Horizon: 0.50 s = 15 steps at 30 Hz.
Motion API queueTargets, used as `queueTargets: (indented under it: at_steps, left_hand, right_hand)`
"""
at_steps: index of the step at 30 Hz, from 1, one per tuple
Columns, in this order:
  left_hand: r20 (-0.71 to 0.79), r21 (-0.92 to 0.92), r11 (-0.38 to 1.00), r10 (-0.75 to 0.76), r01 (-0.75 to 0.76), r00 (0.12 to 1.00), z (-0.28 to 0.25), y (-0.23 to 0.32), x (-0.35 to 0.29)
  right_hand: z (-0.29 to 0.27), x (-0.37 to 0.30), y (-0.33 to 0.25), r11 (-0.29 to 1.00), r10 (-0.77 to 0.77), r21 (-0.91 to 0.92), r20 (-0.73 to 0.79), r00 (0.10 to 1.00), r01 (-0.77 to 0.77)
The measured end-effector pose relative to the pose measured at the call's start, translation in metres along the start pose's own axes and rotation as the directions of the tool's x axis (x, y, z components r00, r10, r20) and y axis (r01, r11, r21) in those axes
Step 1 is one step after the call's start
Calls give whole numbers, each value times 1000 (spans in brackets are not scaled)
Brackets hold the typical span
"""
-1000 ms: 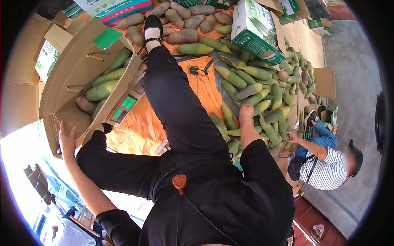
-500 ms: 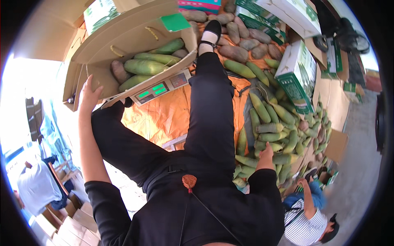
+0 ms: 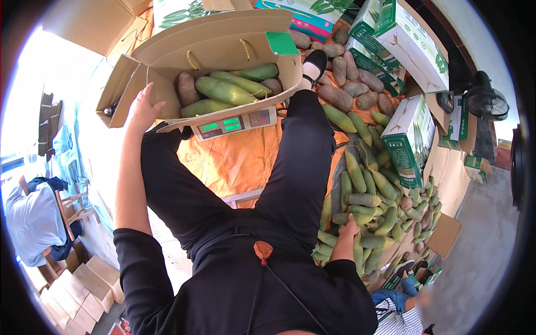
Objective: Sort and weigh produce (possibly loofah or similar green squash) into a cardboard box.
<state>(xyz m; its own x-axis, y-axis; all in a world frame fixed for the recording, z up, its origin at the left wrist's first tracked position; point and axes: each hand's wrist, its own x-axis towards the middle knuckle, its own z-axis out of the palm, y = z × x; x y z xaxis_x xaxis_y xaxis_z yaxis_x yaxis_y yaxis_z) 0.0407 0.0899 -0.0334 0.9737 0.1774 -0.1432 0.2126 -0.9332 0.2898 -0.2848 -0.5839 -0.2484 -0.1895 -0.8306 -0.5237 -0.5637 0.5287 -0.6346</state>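
My left hand (image 3: 144, 109) lies at the left end of an open cardboard box (image 3: 229, 36), thumb spread from the fingers, touching its side flap. Inside lie several green radishes (image 3: 225, 91) and some dull reddish-brown roots (image 3: 186, 88). The box sits on a digital scale (image 3: 234, 124) with lit green displays. At the right, my right hand (image 3: 349, 230) is over a large pile of green radishes (image 3: 385, 184), a finger pointing forward and the thumb apart. Whether it touches a radish, I cannot tell. Nothing shows in its grasp.
Orange sheeting (image 3: 223, 164) covers ground between my legs. Reddish-brown roots (image 3: 336, 97) lie beyond my foot. A white-and-green carton (image 3: 410, 142) stands beside the pile, with a black fan (image 3: 487, 100) farther off. A person in a striped top (image 3: 399, 321) is at lower right.
The view has shifted, so the box and scale appear farther right. My left hand stays at the box flap and my right hand stays over the radish pile.
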Motion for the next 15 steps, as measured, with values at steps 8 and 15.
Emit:
queueTargets:
  at_steps: [8, 15]
  left_hand:
    - [37, 4, 999, -48, 48, 998, -7, 11, -3]
    - [10, 20, 999, -25, 25, 1000, -10, 10, -7]
  right_hand:
    - [70, -77, -75, 824, -527, 153, 564, 636, 546]
    - [125, -272, -213, 524, -737, 493, 671, 80, 694]
